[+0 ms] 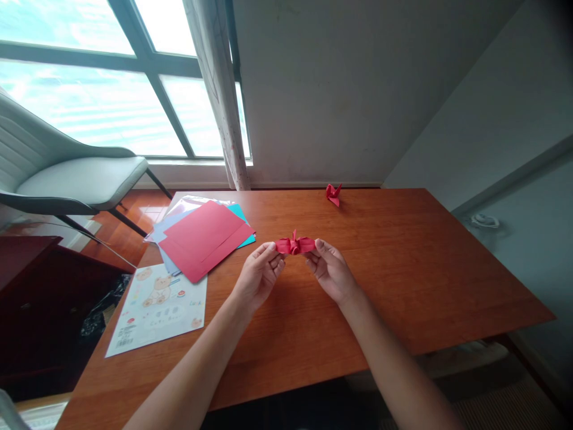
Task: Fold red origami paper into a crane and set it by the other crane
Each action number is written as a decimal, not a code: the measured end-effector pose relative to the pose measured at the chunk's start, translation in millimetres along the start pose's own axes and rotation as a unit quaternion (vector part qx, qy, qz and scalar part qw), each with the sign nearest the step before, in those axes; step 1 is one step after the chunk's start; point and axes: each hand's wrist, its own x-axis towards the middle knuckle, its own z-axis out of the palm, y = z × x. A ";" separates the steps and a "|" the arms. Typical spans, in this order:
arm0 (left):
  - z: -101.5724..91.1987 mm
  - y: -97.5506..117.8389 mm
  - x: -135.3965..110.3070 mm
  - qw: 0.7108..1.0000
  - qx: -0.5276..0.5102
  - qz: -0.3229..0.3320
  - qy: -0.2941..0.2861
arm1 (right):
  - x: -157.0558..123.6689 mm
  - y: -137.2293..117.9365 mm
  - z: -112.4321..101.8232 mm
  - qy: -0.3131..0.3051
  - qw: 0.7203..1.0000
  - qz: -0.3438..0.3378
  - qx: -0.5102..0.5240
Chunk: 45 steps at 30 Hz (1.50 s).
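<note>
A folded red paper crane hangs between my hands above the wooden table, its two wings spread sideways and a thin point sticking up from the middle. My left hand pinches the tip of the left wing between thumb and fingers. On the other side, my right hand grips the right wing tip in the same way. Farther back on the tabletop stands a second red paper crane, touched by neither hand.
Left of my hands lies a stack of coloured paper, with red sheets on top and a teal sheet beneath. A bear-printed sheet rests nearer the left edge. Beyond the table are a chair, a curtain and a window.
</note>
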 end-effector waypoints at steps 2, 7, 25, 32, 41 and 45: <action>0.7 0.0 -0.2 1.000 -0.006 0.002 0.005 | 0.5 2.7 -1.0 -0.003 1.000 0.009 0.014; 5.0 0.3 -2.1 1.000 -0.004 0.019 0.017 | 2.1 7.8 -2.4 0.007 0.999 0.018 0.039; 10.8 -4.8 -4.8 0.999 -0.026 0.023 0.011 | 1.3 14.0 2.5 -0.042 0.993 0.010 0.107; 7.0 -2.1 -4.7 0.997 0.068 0.030 0.020 | 0.8 9.2 3.6 0.007 0.999 -0.028 0.029; 9.4 4.8 -7.6 0.904 0.375 0.206 0.016 | -2.4 2.4 -0.3 0.064 0.924 -0.242 -0.290; 1.8 -1.4 -3.5 0.868 0.430 0.249 -0.010 | -6.0 5.8 2.1 0.035 0.888 -0.263 -0.375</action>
